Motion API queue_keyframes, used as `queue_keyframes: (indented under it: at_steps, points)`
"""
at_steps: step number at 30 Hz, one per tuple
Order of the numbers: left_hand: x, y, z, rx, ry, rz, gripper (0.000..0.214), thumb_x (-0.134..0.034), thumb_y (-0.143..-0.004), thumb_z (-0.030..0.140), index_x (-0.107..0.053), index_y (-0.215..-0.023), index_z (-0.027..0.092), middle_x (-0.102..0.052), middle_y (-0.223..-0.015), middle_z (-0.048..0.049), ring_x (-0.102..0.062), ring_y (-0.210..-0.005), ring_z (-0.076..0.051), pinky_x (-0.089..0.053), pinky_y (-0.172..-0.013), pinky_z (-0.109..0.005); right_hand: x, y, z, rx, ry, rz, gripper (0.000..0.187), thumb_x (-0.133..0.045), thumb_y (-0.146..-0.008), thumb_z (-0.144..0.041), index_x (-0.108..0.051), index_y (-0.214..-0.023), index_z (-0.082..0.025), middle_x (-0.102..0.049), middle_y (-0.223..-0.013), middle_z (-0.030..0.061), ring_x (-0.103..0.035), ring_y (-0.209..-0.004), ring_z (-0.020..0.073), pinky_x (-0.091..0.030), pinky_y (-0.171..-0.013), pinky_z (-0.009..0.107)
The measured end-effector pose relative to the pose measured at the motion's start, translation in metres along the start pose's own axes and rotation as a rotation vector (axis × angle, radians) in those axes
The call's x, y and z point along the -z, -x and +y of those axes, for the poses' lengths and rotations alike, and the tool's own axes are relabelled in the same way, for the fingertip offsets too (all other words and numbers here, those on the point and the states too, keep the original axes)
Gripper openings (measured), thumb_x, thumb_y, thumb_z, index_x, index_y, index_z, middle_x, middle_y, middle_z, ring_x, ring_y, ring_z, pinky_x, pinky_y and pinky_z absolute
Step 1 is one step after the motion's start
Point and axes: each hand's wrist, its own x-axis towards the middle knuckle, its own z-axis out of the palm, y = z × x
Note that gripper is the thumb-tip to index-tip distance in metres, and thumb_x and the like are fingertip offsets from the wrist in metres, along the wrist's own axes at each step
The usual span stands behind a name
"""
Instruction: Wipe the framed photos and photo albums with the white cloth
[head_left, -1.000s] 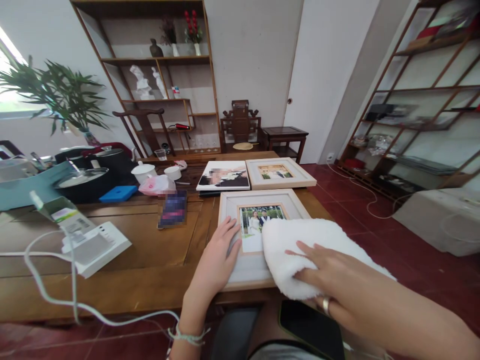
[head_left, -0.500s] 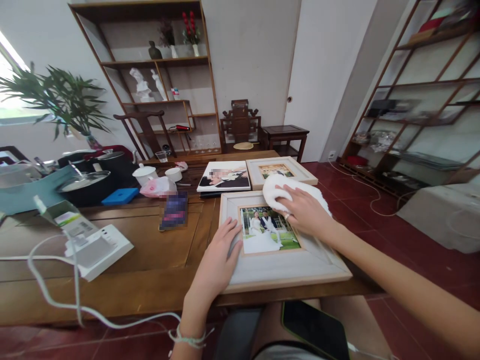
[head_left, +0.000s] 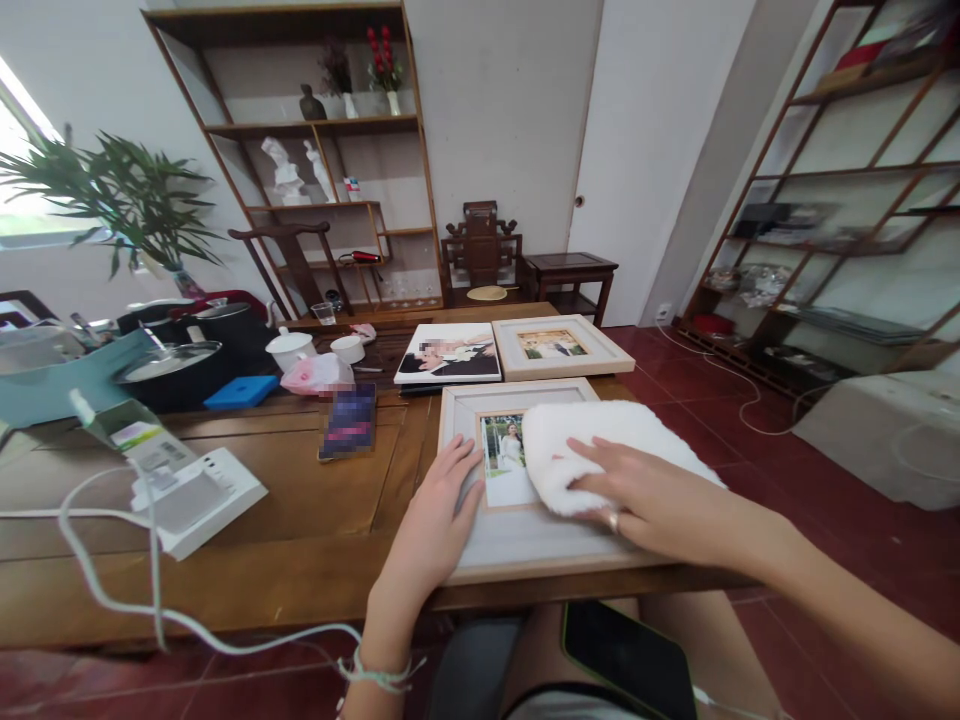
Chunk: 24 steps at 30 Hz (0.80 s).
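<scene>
Head view, lower centre of frame: I see the left hand (head_left: 439,520) lying flat, fingers spread and released, on the left border of the near picture frame (head_left: 517,548); nothing gripped, just pressing down; right hand (head_left: 646,497) comes in from lower right, palm down, fingers extended over a white cloth (head_left: 581,435); not clenched, resting flat on top of it; cloth covers the right half of the photo and the frame's right border; frame lies flat at the near edge of the wooden bench (head_left: 300,500); just above it in the picture, a second frame (head_left: 561,346) and, left of that, a canvas print (head_left: 448,353), side by side, both flat; a blurred card (head_left: 349,421) left of the near frame; left of frame, white box (head_left: 196,497) with a white cable (head_left: 112,600) trailing off the bench edge; bottom centre, dark phone (head_left: 626,655) on my lap.
</scene>
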Motion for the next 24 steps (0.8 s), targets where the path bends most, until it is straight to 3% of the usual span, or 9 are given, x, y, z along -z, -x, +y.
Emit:
queue_keyframes:
  at_steps: [4, 8, 11, 17, 20, 24]
  points:
    - [0.000, 0.000, 0.001, -0.011, 0.005, 0.009, 0.036, -0.041, -0.093, 0.028, -0.053, -0.126, 0.020, -0.046, -0.142, -0.0089, -0.032, -0.138, -0.021, -0.028, -0.113, -0.045, 0.006, 0.032, -0.029, -0.042, -0.084, -0.044, 0.032, -0.053, -0.082, -0.018, -0.065, -0.109, -0.029, -0.048, -0.140, 0.0068, -0.044, -0.128, 0.0280, -0.039, -0.103, 0.045]
    - [0.000, 0.000, 0.000, -0.017, 0.000, 0.015, 0.036, -0.042, -0.093, 0.029, -0.054, -0.126, 0.020, -0.046, -0.142, -0.0088, -0.032, -0.138, -0.021, -0.029, -0.113, -0.044, -0.005, 0.032, -0.041, -0.017, -0.043, 0.034, 0.043, -0.054, -0.076, -0.011, -0.063, -0.115, -0.026, -0.050, -0.138, 0.0077, -0.040, -0.130, 0.0290, -0.037, -0.105, 0.048]
    - [0.000, 0.001, 0.000, -0.019, -0.004, 0.009, 0.036, -0.042, -0.093, 0.029, -0.054, -0.126, 0.019, -0.046, -0.142, -0.0093, -0.032, -0.138, -0.022, -0.028, -0.113, -0.045, -0.017, 0.015, -0.027, -0.021, 0.038, 0.104, 0.042, -0.053, -0.075, -0.009, -0.063, -0.114, -0.022, -0.051, -0.137, 0.0096, -0.041, -0.130, 0.0300, -0.037, -0.105, 0.049]
    - [0.001, 0.001, 0.001, -0.012, -0.009, -0.012, 0.037, -0.040, -0.094, 0.029, -0.052, -0.127, 0.018, -0.044, -0.143, -0.0097, -0.030, -0.139, -0.021, -0.028, -0.114, -0.045, -0.028, -0.030, 0.030, -0.134, 0.219, 0.300, 0.039, -0.048, -0.081, -0.013, -0.060, -0.119, -0.016, -0.051, -0.136, 0.0141, -0.046, -0.125, 0.0293, -0.037, -0.103, 0.048]
    - [0.001, 0.001, 0.000, -0.012, -0.007, -0.012, 0.038, -0.040, -0.093, 0.029, -0.052, -0.127, 0.018, -0.044, -0.143, -0.0099, -0.030, -0.139, -0.021, -0.027, -0.114, -0.044, -0.026, -0.052, 0.049, -0.174, 0.260, 0.314, 0.039, -0.047, -0.081, -0.014, -0.060, -0.118, -0.011, -0.050, -0.135, 0.0187, -0.050, -0.121, 0.0306, -0.039, -0.100, 0.048]
    - [0.001, 0.001, -0.001, -0.022, -0.004, -0.009, 0.037, -0.040, -0.093, 0.029, -0.052, -0.127, 0.019, -0.045, -0.143, -0.0093, -0.030, -0.139, -0.021, -0.027, -0.114, -0.045, -0.025, -0.069, 0.052, -0.107, 0.267, 0.273, 0.040, -0.046, -0.080, -0.010, -0.061, -0.117, -0.011, -0.051, -0.136, 0.0146, -0.041, -0.128, 0.0320, -0.036, -0.102, 0.048]
